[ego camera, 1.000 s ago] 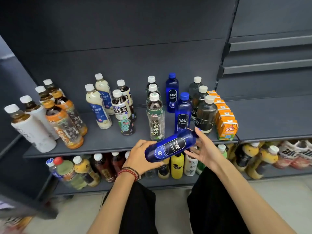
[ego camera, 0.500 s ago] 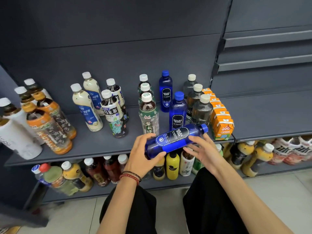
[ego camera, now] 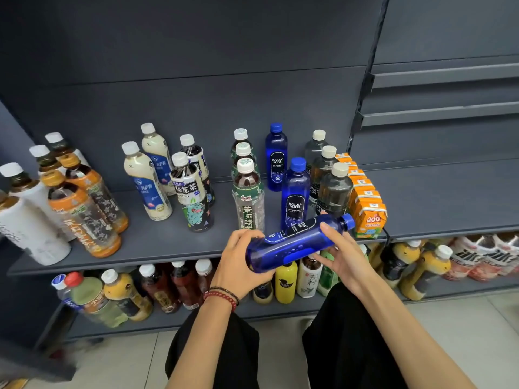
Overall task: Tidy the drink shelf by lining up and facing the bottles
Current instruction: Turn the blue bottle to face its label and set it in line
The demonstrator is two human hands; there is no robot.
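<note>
Here, left hand [ego camera: 238,262] gripping blue bottle [ego camera: 292,242] base, right hand [ego camera: 341,256] cradling neck

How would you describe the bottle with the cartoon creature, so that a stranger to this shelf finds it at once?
On the upper grey shelf, look left of the middle, just right of the two cream-coloured bottles. There two dark bottles with white caps stand one behind the other; it is the front bottle. It alone shows a green cartoon creature on its label.
</note>
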